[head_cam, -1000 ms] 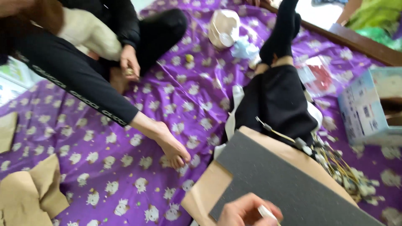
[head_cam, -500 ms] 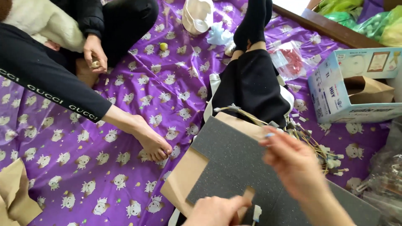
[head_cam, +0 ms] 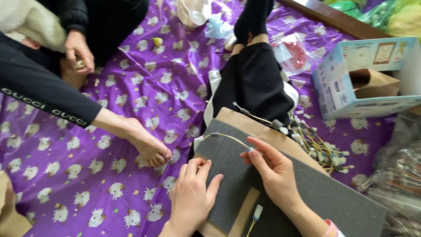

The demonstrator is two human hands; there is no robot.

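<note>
My right hand (head_cam: 274, 175) pinches a thin wire (head_cam: 230, 138) at its connector end, grip closed on it. My left hand (head_cam: 190, 195), fingers loosely apart, rests on the grey foam pad (head_cam: 307, 193) directly beneath both hands.

Open grey foam pad (head_cam: 324, 193) is lying free to the right of the right hand (head_cam: 274, 173). A heap of wires (head_cam: 322, 147) is crowding its upper edge. A bare foot (head_cam: 147, 142) is blocking the purple sheet (head_cam: 87, 175) beside the left hand (head_cam: 190, 197).
</note>
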